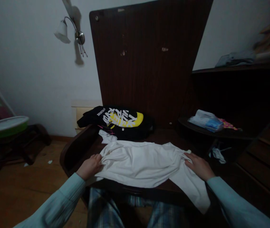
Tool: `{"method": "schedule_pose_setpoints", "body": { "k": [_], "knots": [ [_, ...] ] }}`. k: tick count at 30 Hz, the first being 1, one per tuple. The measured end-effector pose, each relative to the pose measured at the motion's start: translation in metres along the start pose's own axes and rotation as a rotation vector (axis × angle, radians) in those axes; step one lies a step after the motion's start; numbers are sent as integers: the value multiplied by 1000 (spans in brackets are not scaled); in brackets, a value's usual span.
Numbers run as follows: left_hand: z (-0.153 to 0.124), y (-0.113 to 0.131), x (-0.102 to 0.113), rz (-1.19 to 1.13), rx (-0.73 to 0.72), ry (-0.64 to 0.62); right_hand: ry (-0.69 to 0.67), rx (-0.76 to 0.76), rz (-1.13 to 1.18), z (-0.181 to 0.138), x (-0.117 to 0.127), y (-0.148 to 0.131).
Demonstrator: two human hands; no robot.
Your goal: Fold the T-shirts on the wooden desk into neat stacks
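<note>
A white long-sleeved shirt (142,163) lies spread and wrinkled across the dark wooden desk (85,148). My left hand (92,166) is closed on its left side, with the fingertips partly hidden in the folds. At the opposite side, my right hand (199,164) pinches the fabric near its upper right corner. One sleeve (194,190) hangs down over the desk's front edge below my right hand. Behind the shirt rests a pile of black clothing (92,115) with white and yellow lettering, and a small white cloth (107,136) pokes out beside it.
A dark upright panel (146,69) backs the desk. On the right, a rounded shelf (184,125) bears a plastic packet (206,120); folded cloth (237,58) lies on a higher shelf. A green basin (6,128) sits on a stool at left. A lamp (63,31) is wall-mounted.
</note>
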State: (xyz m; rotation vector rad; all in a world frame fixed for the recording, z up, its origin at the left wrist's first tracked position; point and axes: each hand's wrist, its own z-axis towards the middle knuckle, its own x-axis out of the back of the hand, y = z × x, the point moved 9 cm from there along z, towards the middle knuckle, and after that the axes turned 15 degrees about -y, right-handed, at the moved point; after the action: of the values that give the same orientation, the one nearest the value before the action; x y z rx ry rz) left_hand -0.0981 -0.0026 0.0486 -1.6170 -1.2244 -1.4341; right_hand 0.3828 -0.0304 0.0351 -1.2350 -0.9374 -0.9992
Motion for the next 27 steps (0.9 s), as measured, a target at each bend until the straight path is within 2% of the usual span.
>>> {"method": "schedule_pose_setpoints", "body": {
  "k": [3,5,7,9,11,13,15,17,18,19,20,22,25,27],
  "knots": [
    [-16,7,3,-197,-118,-181,19,43,146,-4,24,-10],
    [-31,2,17,-326,-212,-253,-3,65,287,-9,43,-11],
    [-45,-17,41,-394,-209,-222,-49,63,391,-14,62,-11],
    [-51,-47,70,-421,-142,-127,-96,70,450,-15,78,-16],
    [-48,-75,98,-421,-73,-46,-136,103,468,-6,93,-30],
    [-35,-95,129,-385,-17,12,-142,146,452,16,109,-54],
    [-21,-111,174,-294,98,209,-73,173,415,50,129,-83],
    [-23,-120,227,-156,322,597,185,182,476,87,159,-109],
    [-28,-118,245,-110,426,781,294,228,552,104,169,-122],
    [-27,-112,255,-72,482,886,315,302,648,122,170,-138],
    [-21,-103,258,-37,497,934,242,381,735,140,163,-155],
    [7,-85,245,19,447,844,78,412,825,166,134,-177],
    [48,-70,194,74,406,642,-132,372,765,173,77,-183],
    [70,-65,155,103,365,523,-274,321,686,166,35,-174]
  ]
}}
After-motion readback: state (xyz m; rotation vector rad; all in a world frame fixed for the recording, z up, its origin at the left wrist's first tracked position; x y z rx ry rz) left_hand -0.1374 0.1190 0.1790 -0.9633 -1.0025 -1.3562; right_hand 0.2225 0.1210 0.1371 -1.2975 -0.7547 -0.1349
